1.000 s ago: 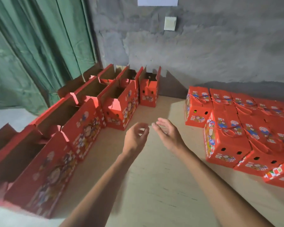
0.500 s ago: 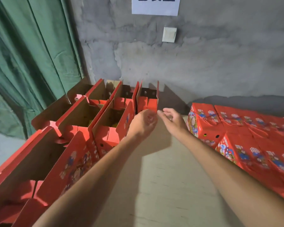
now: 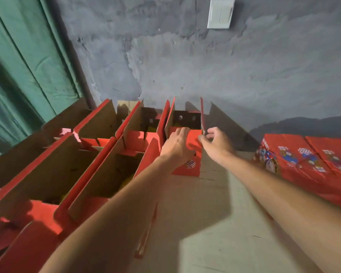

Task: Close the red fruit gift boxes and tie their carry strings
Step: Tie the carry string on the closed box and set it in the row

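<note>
- At the far end of the table [image 3: 215, 223], against the grey wall, stands the open red gift box [image 3: 187, 154] now being handled, rightmost of the open row [image 3: 98, 154].
- Left hand [image 3: 175, 146] lies on the box's near flap, fingers curled over its top edge.
- Right hand [image 3: 215, 142] pinches the upright right flap [image 3: 202, 117] in a narrow grip.
- Step judged: start of closing this box.
- Next calls for folding the flaps inward; strings not visible.
- Closed boxes [image 3: 307, 154] lie at right.
</note>
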`<control>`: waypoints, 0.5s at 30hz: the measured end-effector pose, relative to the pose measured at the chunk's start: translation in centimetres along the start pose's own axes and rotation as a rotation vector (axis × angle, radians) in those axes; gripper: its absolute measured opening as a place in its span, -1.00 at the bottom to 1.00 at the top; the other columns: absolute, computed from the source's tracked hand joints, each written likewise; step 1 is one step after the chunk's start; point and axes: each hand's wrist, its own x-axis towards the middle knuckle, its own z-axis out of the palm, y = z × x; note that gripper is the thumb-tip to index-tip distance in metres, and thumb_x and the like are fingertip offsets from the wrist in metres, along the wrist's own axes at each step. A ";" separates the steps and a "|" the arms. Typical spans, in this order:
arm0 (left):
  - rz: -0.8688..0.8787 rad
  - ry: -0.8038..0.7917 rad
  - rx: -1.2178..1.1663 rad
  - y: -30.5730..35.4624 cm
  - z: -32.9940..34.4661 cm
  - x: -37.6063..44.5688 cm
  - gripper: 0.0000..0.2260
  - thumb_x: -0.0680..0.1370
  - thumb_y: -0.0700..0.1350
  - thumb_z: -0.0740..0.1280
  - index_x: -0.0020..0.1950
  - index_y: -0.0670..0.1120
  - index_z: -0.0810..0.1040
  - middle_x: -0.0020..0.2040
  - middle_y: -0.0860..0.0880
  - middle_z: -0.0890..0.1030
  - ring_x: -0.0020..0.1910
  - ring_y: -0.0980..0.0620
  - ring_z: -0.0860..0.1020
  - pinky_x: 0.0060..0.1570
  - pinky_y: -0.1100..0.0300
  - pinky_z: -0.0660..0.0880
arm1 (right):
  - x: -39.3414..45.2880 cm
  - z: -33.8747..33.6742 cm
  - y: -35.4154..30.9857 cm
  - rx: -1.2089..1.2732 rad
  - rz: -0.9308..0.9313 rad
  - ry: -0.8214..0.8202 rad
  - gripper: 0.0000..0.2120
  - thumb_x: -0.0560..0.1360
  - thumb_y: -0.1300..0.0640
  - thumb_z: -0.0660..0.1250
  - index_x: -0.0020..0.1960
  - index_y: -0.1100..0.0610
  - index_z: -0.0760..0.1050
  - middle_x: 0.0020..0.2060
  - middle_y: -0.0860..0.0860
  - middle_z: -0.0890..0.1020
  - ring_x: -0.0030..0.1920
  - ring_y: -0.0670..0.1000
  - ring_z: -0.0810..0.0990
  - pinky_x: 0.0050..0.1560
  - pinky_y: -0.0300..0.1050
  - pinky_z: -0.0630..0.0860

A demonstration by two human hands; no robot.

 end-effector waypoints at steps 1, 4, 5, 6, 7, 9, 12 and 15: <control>-0.001 -0.014 0.064 -0.5 0.9 1.3 -0.19 0.50 0.05 0.52 0.62 -0.01 0.14 0.59 -0.04 0.27 0.55 -0.09 0.28 0.52 -0.10 0.31 | 1.0 0.9 0.6 -0.038 -0.008 0.032 -0.62 0.60 -0.18 0.32 0.30 0.02 0.44 0.12 -0.05 0.63 -0.07 -0.02 0.54 -0.33 -0.24 0.27; -0.013 -0.094 0.248 -1.6 3.4 4.8 0.04 0.44 0.14 0.56 0.66 -0.09 -0.05 0.67 -0.07 0.04 0.66 -0.08 -0.05 0.63 -0.10 -0.06 | 3.6 3.9 2.3 -0.109 -0.002 0.116 -0.52 0.61 -0.21 0.30 0.41 0.03 0.39 0.19 0.02 0.62 0.06 0.09 0.60 -0.20 -0.18 0.33; -0.009 -0.126 0.304 -1.9 4.2 5.7 0.08 0.43 0.15 0.57 0.66 -0.11 -0.10 0.68 -0.09 -0.02 0.66 -0.09 -0.10 0.62 -0.12 -0.11 | 4.3 4.8 2.7 -0.102 0.007 0.139 -0.49 0.61 -0.22 0.28 0.43 0.05 0.38 0.22 0.05 0.62 0.14 0.13 0.61 -0.11 -0.14 0.36; 0.000 -0.145 0.359 -2.1 4.9 6.7 0.12 0.41 0.16 0.57 0.66 -0.13 -0.14 0.68 -0.11 -0.05 0.66 -0.11 -0.12 0.61 -0.14 -0.13 | 5.0 5.5 3.0 -0.083 0.025 0.154 -0.49 0.61 -0.23 0.26 0.42 0.06 0.39 0.23 0.07 0.62 0.19 0.17 0.60 -0.05 -0.10 0.39; 0.013 -0.151 0.397 -2.2 5.3 7.6 0.15 0.39 0.17 0.58 0.66 -0.12 -0.16 0.67 -0.12 -0.06 0.66 -0.14 -0.10 0.60 -0.18 -0.13 | 5.7 6.2 3.0 -0.056 0.049 0.159 -0.52 0.61 -0.23 0.25 0.37 0.08 0.43 0.21 0.09 0.62 0.20 0.19 0.60 0.02 -0.06 0.44; 0.044 -0.139 0.409 -2.6 5.7 8.7 0.15 0.35 0.19 0.60 0.66 -0.10 -0.11 0.65 -0.14 0.05 0.63 -0.20 0.03 0.58 -0.26 -0.05 | 6.7 7.5 3.1 -0.018 0.092 0.139 -0.56 0.61 -0.22 0.24 0.25 0.12 0.50 0.17 0.14 0.64 0.19 0.23 0.62 0.15 0.06 0.55; 0.109 -0.126 0.416 -3.5 6.3 9.7 0.05 0.31 0.20 0.61 0.61 -0.05 0.08 0.51 -0.14 0.31 0.51 -0.22 0.28 0.51 -0.25 0.15 | 7.9 8.8 3.0 0.031 0.153 0.140 -0.55 0.65 -0.20 0.16 0.21 0.17 0.54 0.17 0.18 0.64 0.18 0.24 0.61 0.23 0.14 0.54; 0.124 -0.141 0.447 -3.2 6.9 9.4 -0.06 0.31 0.19 0.61 0.53 -0.04 0.19 0.42 -0.15 0.38 0.43 -0.19 0.34 0.42 -0.14 0.31 | 8.0 8.8 3.4 0.049 0.182 0.165 -0.54 0.71 -0.13 0.06 0.19 0.19 0.54 0.17 0.20 0.63 0.18 0.26 0.60 0.20 0.09 0.51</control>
